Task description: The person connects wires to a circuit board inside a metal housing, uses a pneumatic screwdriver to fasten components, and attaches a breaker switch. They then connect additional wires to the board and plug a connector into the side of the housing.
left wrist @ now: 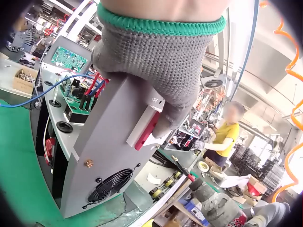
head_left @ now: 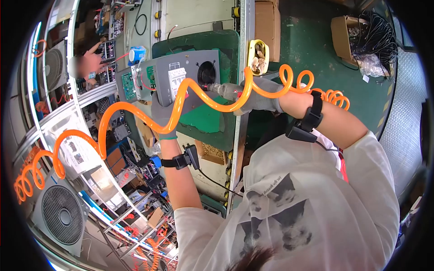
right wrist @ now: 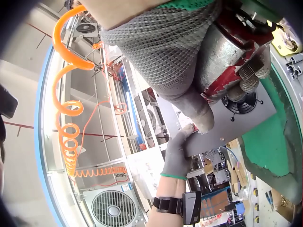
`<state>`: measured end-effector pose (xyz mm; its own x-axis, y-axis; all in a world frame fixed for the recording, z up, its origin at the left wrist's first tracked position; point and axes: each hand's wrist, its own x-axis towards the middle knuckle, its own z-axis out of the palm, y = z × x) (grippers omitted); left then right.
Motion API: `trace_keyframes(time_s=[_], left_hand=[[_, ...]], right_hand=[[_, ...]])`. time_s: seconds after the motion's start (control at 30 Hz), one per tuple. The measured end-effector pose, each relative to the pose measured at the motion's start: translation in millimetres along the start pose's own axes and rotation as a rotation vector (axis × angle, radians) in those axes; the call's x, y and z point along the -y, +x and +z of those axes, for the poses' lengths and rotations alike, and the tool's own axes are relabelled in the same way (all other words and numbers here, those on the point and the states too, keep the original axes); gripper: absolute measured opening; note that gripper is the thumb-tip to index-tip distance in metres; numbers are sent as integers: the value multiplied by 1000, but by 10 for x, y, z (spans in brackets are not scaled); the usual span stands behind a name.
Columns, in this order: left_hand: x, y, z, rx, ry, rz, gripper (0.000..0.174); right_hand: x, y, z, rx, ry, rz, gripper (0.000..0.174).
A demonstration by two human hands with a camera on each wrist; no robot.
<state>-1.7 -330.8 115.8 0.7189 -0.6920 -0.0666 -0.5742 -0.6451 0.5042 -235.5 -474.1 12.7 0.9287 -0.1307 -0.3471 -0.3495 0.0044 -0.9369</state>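
My gloved left hand [left wrist: 156, 61] grips the edge of a grey metal panel [head_left: 194, 97], fingers over one side beside a white and dark-red circuit breaker [left wrist: 143, 127]. The panel stands tilted on the bench and carries a round black fan grille [head_left: 207, 71] and a small brass screw [left wrist: 89, 163]. In my gloved right hand [head_left: 262, 97] is a worn red and silver air screwdriver [right wrist: 227, 56], fingers wrapped round its body. Its front end points toward the panel, close to the fan grille in the head view. Open electronics with a green circuit board [left wrist: 70, 59] sit behind the panel.
An orange coiled air hose [head_left: 122, 108] stretches across the view, over both arms. A green mat [head_left: 212, 122] covers the bench. A yellow tray of small parts [head_left: 258, 56] stands at its edge. Another person [left wrist: 225, 137] works across the line. A box of black cables [head_left: 361, 40] sits on the floor.
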Motion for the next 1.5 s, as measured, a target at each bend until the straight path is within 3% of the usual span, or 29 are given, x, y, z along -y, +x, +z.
trace_keyframes(time_s=[0.07,0.13,0.17,0.2,0.23,0.27,0.3,0.33,0.4,0.47,0.5,0.57,0.7,0.97,1.13,1.33,1.5], left_hand=[[-114,-12,-7,67,61,-12,66],[-204,-49,82,71,-386,21,46],[-1,13,27,49,17,104,38],[-63,8,25,67,26,109,38],[-155,-6,-3,127,-11,-9,41],[-209,-13,-13,183,-48,-127,45],[-52,25,-6,149,-63,-8,39],[-17,24,18,103,-169,-60,39],[-15,40,-5,76,-37,-169,41],[-98,19,16,71,-21,-155,41],[-143,21,28,56,-11,-143,41],[-161,38,34,61,32,-136,40],[-113,31,19,69,-7,-126,38],[-177,19,14,56,49,-169,39],[-164,6,20,75,-70,-125,38],[-28,35,-12,107,-106,-169,44],[66,88,-46,178,59,118,49]], right_hand=[[-71,86,38,55,33,79,49],[-199,171,115,36,21,11,49],[-232,177,133,42,49,10,47],[-138,151,90,44,77,8,47],[-30,166,-3,227,-45,131,58],[-30,168,24,174,-28,78,50],[-51,119,27,99,-40,-6,49],[-61,45,40,23,-51,-87,48],[5,-2,107,-98,-62,-25,39],[26,46,248,-209,381,33,43],[16,35,278,-214,389,35,43],[10,10,316,-196,-56,54,47],[53,37,356,-128,45,132,45],[87,119,392,-173,-24,110,47],[137,124,415,-190,-55,120,50],[184,243,465,-107,6,146,57],[289,293,210,122,406,-27,61]])
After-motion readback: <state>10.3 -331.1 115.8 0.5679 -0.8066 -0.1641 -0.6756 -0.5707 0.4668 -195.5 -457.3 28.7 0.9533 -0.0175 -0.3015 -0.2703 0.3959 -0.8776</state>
